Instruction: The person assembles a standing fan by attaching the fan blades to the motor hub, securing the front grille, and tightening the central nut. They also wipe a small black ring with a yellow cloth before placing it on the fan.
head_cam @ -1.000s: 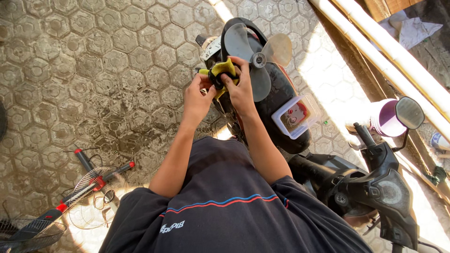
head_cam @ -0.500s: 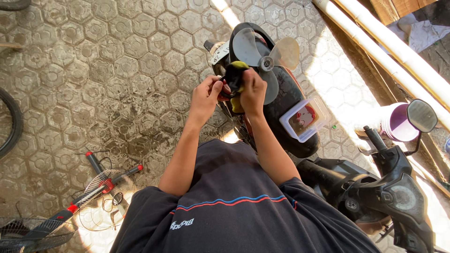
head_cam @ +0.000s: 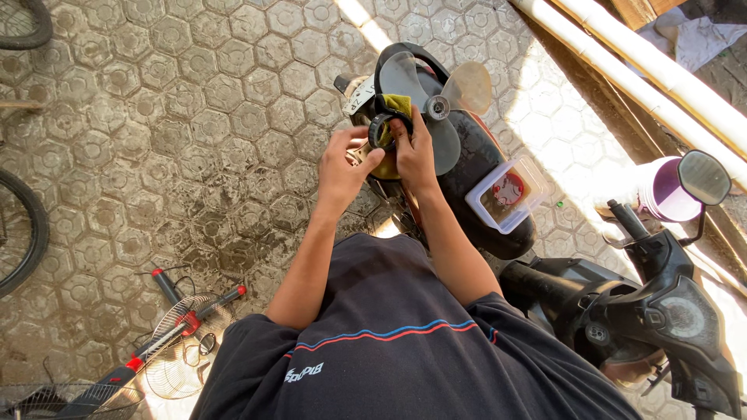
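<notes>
Landmark: the scooter seat [head_cam: 475, 167]. The left hand [head_cam: 342, 167] is positioned off the seat's left edge, fingers closed around a small dark round part [head_cam: 379, 128]. The right hand [head_cam: 416, 155] lies over the seat's left edge, pressing a yellow cloth [head_cam: 398, 105] against that part. Both hands are in contact with it. Immediately beyond, the translucent fan blade [head_cam: 440, 101] rests on the seat's far end.

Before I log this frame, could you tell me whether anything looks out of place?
Yes: a translucent fan blade and a small open plastic tub rest on a scooter seat, an odd workbench. A bare wire fan guard lies on the paving.
</notes>
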